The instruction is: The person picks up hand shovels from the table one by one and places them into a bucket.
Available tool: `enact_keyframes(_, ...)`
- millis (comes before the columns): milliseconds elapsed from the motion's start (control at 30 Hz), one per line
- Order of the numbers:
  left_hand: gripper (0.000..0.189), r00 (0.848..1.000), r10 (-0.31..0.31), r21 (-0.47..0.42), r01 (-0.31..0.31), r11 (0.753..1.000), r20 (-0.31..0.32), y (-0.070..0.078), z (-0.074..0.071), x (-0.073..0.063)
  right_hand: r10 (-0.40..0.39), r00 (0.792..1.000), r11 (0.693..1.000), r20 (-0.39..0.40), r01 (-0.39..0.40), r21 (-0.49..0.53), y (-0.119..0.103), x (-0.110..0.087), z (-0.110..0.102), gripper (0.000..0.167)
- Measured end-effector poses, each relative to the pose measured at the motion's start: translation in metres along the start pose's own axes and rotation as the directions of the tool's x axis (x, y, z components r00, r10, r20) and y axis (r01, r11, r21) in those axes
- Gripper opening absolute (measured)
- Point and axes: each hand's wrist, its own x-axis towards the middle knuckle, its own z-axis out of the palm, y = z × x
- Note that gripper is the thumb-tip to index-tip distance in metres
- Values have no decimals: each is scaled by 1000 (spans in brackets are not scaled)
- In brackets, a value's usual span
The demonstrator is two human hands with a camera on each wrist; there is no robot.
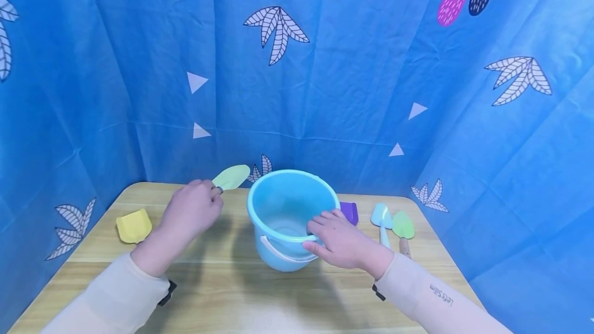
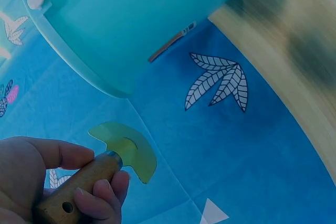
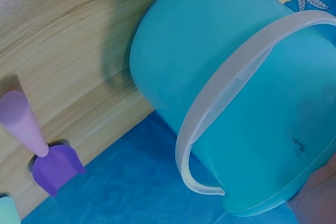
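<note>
My left hand (image 1: pixel 195 207) grips a small garden trowel (image 1: pixel 232 177) by its wooden handle. The trowel's pale green blade points towards a light-blue bucket (image 1: pixel 283 189), apart from its rim. In the left wrist view, the thumb and fingers curl round the handle just below the metal collar. The bucket stands upright mid-table, its white carrying handle (image 3: pixel 226 87) hanging down the near side. My right hand (image 1: pixel 341 241) holds the bucket's right rim, fingers over the inside and thumb outside. Only the upper inside of the bucket and part of its floor show.
A yellow scoop (image 1: pixel 134 226) lies at the left. Right of the bucket lie a purple shovel (image 1: pixel 349 213), a light-blue shovel (image 1: pixel 382 215) and another green trowel (image 1: pixel 403 224). A thin brown handle (image 2: pixel 170 43) shows beside the bucket. Blue patterned cloth (image 1: pixel 297 92) hangs around the wooden table (image 1: pixel 223 298).
</note>
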Motion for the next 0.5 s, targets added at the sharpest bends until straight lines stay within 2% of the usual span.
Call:
enact_keyframes(267, 16, 1000, 18, -23, -18, 1000, 8, 10, 3, 0, -1, 1000, 1000, -1, 1, -5, 1, 0, 1, 35)
enact_keyframes(500, 15, 998, 62, -24, -63, 998, -5, 18, 7, 0, 1, 1000, 1000, -1, -1, -5, 1, 0, 1, 37)
